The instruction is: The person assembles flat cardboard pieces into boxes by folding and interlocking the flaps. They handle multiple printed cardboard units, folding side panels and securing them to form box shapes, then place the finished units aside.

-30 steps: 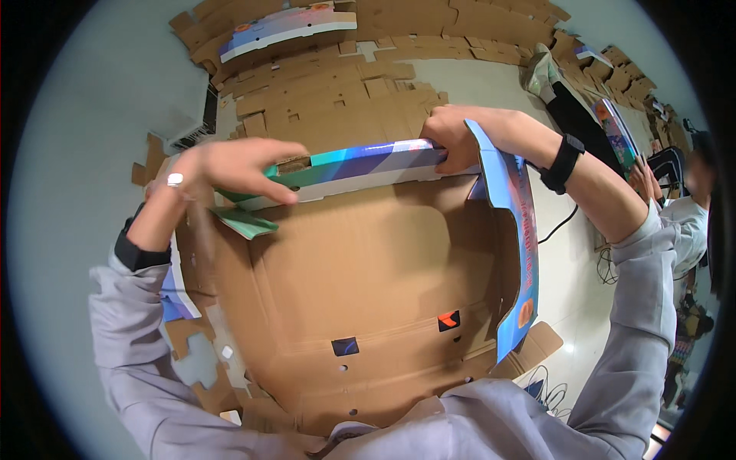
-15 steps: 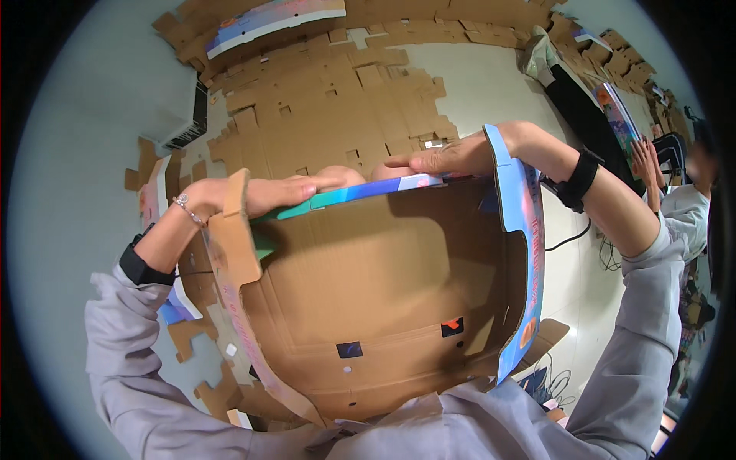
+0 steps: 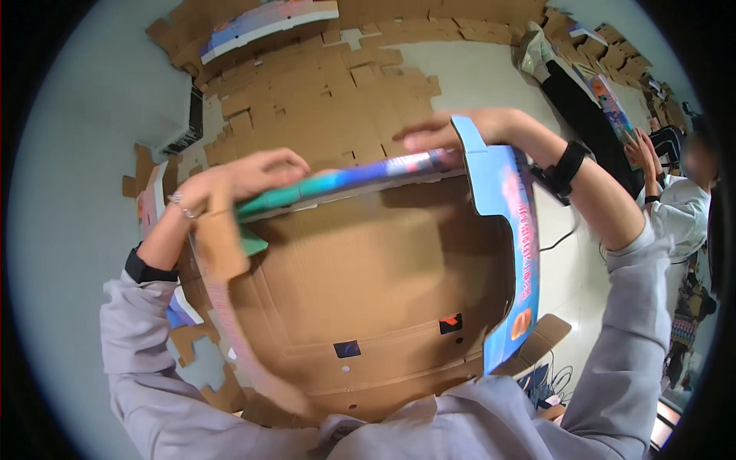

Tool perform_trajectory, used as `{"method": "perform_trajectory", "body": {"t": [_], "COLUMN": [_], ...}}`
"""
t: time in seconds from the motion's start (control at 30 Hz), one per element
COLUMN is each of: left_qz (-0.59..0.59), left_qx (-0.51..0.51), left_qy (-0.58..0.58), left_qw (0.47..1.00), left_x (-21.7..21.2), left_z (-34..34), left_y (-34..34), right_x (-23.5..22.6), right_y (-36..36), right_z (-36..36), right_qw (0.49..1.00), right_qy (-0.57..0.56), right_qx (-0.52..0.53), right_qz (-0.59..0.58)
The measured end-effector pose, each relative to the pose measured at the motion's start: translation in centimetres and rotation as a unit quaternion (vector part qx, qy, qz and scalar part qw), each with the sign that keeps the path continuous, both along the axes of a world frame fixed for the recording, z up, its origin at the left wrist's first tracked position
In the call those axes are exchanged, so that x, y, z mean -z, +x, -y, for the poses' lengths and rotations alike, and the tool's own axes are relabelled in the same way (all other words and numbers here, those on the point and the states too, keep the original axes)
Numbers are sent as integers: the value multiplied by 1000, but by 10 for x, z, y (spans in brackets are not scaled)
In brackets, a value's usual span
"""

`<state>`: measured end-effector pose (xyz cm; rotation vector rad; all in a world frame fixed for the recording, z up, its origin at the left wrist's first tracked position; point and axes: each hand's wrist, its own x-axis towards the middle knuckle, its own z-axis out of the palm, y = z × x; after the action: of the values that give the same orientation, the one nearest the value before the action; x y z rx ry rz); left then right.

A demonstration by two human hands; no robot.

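A cardboard tray (image 3: 360, 268) with a bare brown inside lies in front of me, its near edge against my body. Its far wall (image 3: 337, 181) is printed green, blue and purple. The right wall (image 3: 512, 180) is light blue, and a brown flap (image 3: 221, 241) stands at the far left corner. My left hand (image 3: 249, 175) hovers at the left end of the far wall, open, fingers slightly bent. My right hand (image 3: 441, 132) reaches past the right wall's top, fingers stretched out and holding nothing. Motion blurs both hands and the far wall.
Flattened cardboard sheets (image 3: 307, 115) cover much of the floor beyond the tray. A printed tray (image 3: 268, 27) lies at the far left. On the right, another person (image 3: 682, 207) sits with a leg stretched out, hands on a colourful printed piece (image 3: 611, 103). Cables (image 3: 563, 376) lie at lower right.
Both hands have come off the far wall they were gripping, and their fingers have opened. The tray has shifted slightly left, with its far wall tilting.
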<state>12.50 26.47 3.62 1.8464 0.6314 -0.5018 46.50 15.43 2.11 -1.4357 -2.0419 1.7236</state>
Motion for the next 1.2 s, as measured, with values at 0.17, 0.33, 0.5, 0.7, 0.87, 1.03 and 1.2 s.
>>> {"method": "perform_trajectory", "body": {"t": [0.17, 0.33, 0.5, 0.7, 0.87, 1.03, 1.2], "left_qz": [239, 210, 210, 326, 363, 391, 405], "left_qx": [-362, -661, -698, -734, -732, -720, -641], "left_qy": [108, 204, -49, -265, -156, -269, -382], "left_qw": [894, 691, 683, 534, 555, 506, 528], "left_x": [-43, -44, 41, 89, 114, 129, 106], "left_z": [-43, 16, 161, 344, 407, 405, 334], "left_y": [-90, -246, -331, -326, -279, -240, -208], "right_x": [-22, -14, 54, 72, 76, 65, 55], "right_y": [127, 226, 210, 133, 56, 9, 6], "right_z": [3, 121, 295, 422, 415, 390, 368], "right_qw": [881, 812, 822, 694, 708, 604, 588], "right_qy": [156, 40, -55, -178, -159, -162, -161], "right_qx": [430, 525, 539, 608, 589, 711, 715], "right_qz": [-124, -251, -174, -343, -355, -323, -343]}}
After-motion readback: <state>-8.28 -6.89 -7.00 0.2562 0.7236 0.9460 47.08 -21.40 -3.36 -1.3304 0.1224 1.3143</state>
